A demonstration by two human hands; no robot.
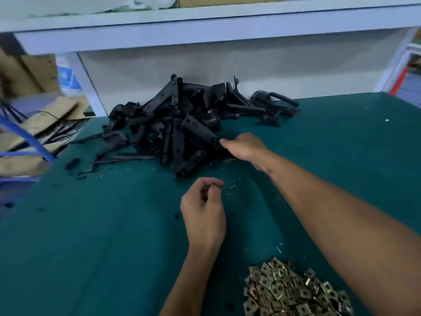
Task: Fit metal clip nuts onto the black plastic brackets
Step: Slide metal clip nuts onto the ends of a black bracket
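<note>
A heap of black plastic brackets point(173, 124) lies at the back of the green table point(91, 236). My right hand point(245, 148) reaches into the heap's right side and grips the near end of one long black bracket point(199, 131), which slants up to the left. My left hand point(204, 213) hovers over the middle of the table with thumb and fingers pinched together; something small sits between the fingertips, too blurred to name. A pile of brass-coloured metal clip nuts point(293, 290) lies at the near right, under my right forearm.
A white shelf point(205, 30) runs overhead behind the heap, with a white upright point(86, 85) at the left. Cardboard boxes and a blue bar point(27, 133) crowd the left edge. Small black scraps point(73, 164) and metal shavings dot the cloth.
</note>
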